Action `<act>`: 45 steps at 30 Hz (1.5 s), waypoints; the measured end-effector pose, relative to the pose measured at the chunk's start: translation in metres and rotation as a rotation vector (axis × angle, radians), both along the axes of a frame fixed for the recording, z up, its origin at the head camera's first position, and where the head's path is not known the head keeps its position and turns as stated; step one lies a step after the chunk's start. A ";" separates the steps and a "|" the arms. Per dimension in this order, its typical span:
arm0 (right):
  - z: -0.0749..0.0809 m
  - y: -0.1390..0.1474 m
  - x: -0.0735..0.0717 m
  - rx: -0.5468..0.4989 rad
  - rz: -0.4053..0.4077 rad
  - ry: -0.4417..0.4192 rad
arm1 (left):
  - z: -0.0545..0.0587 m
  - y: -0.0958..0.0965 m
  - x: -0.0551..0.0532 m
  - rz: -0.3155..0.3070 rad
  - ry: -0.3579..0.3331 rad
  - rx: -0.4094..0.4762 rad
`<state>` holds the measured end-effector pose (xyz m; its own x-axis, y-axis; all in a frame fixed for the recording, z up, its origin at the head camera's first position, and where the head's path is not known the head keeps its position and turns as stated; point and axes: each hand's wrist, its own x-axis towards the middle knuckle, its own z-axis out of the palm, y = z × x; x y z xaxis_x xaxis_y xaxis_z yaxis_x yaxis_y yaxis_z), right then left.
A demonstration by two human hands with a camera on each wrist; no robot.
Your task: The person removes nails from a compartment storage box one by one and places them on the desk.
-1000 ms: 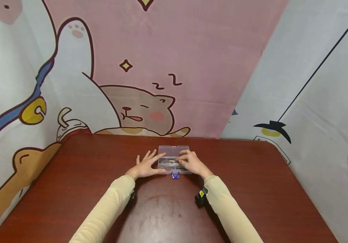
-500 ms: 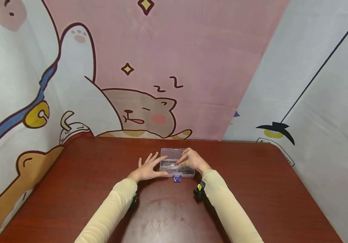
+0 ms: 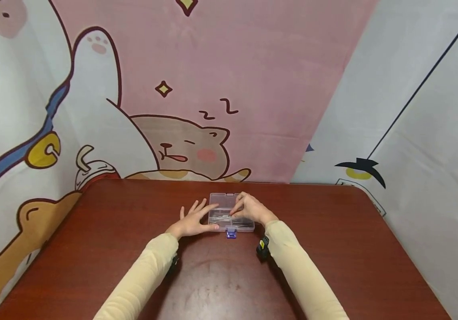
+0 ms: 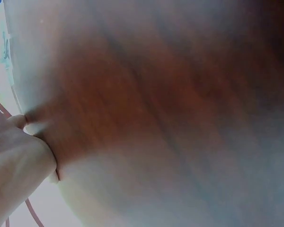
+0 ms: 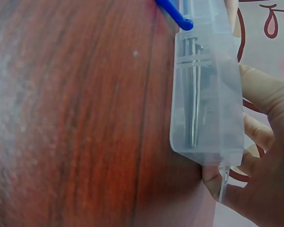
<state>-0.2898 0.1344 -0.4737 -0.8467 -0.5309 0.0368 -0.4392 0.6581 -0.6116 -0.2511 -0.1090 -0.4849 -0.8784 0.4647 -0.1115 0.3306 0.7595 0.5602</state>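
A clear plastic compartment box (image 3: 243, 226) stands with its lid (image 3: 222, 201) folded back and a blue latch (image 3: 231, 234) at the front. Several thin metal nails (image 3: 221, 217) lie in its left part. Through the box wall in the right wrist view, long nails (image 5: 194, 94) with flat heads show. My left hand (image 3: 192, 223) spreads its fingers, forefinger and thumb touching the box's left side. From the right, my right hand (image 3: 253, 210) reaches over the box, thumb and forefinger pinching at a nail's right end. In the right wrist view, the box hides those fingertips.
The box rests on a reddish-brown wooden table (image 3: 209, 275), towards its far edge. Behind it hangs a cartoon-printed cloth (image 3: 277, 89). A black wrist camera (image 3: 263, 250) sits under the right sleeve.
My right hand first had its fingers down in the box, then rose into a pinch and shifted slightly left. The nails on the left lie differently. My left hand keeps its place.
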 end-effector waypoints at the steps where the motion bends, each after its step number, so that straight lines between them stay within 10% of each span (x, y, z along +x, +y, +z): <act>1: 0.001 0.000 0.000 0.003 -0.001 -0.012 | 0.000 0.000 0.000 0.002 -0.004 0.001; 18: 0.000 0.001 0.006 0.017 -0.008 0.045 | 0.000 0.001 0.001 0.008 0.005 -0.006; 45: 0.000 0.014 0.017 -0.253 -0.051 0.036 | 0.003 0.000 0.001 0.015 -0.009 0.007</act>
<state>-0.2724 0.1480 -0.4737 -0.8678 -0.4577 0.1934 -0.4337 0.5078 -0.7443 -0.2503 -0.1085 -0.4815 -0.8842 0.4524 -0.1165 0.3143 0.7606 0.5681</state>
